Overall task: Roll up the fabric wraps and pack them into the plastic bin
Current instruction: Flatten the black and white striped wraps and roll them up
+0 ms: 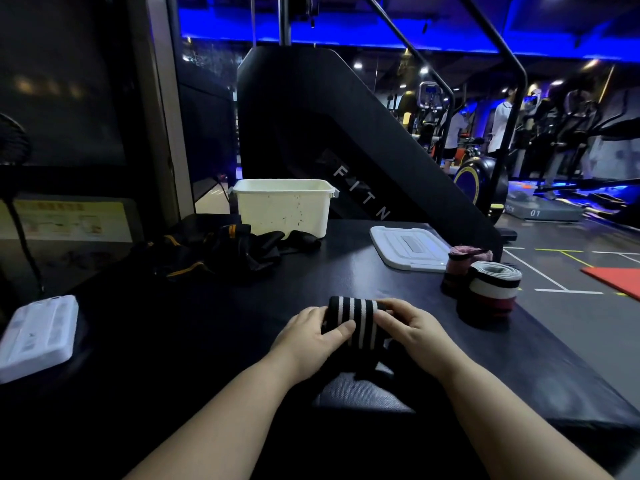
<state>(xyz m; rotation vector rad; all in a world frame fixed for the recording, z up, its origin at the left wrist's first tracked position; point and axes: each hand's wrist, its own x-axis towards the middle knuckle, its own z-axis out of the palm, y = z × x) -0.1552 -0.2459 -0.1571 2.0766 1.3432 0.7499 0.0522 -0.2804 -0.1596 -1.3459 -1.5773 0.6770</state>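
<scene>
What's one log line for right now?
step: rolling wrap | left hand: holds wrap | right hand: holds wrap | bin: lid off | rolls: two by lid

body: two arms, two hands seen | left arm (225,403): bare all the way to the bottom edge, thick, thinner at the wrist | right arm (502,410): bare, same shape | left hand (311,336): bare, short round fingers | right hand (412,332): bare, short round fingers
</scene>
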